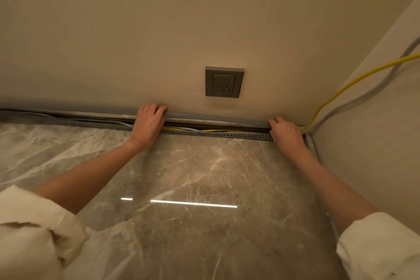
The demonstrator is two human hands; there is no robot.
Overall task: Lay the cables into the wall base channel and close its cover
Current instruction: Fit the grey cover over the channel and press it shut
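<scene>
Both hands grip one long grey cover [204, 118], a smooth, rounded strip running along the foot of the cream wall [136, 29]. The left hand [148, 124] curls over its top edge, fingers hooked behind and the palm draped down across the channel. The right hand [285, 132] clasps the cover's end near the corner, fingers closed on it. How tightly either one clamps cannot be told.

Just below the held strip the base channel [238, 135] stands open — a dark trough whose front lip is a comb of small square teeth, resting on the floor [193, 177]. Inside it, between the two hands, lie a yellow cable [218, 130] and pale grey ones, loosely crossing; more grey cables [68, 118] run on beyond the left hand.

Past the right hand the yellow cable climbs out of the corner up the side wall [375, 132], with a thicker grey cable [363, 95] beside it. A square grey socket [224, 82] sits on the wall above the stretch between the grips, well clear of the cover.

The floor is glossy marbled stone, bare under both forearms. Rolled cream sleeves [34, 223] bunch at the elbows. The right hand is close to the corner; on the left hand's side the channel continues out of view.
</scene>
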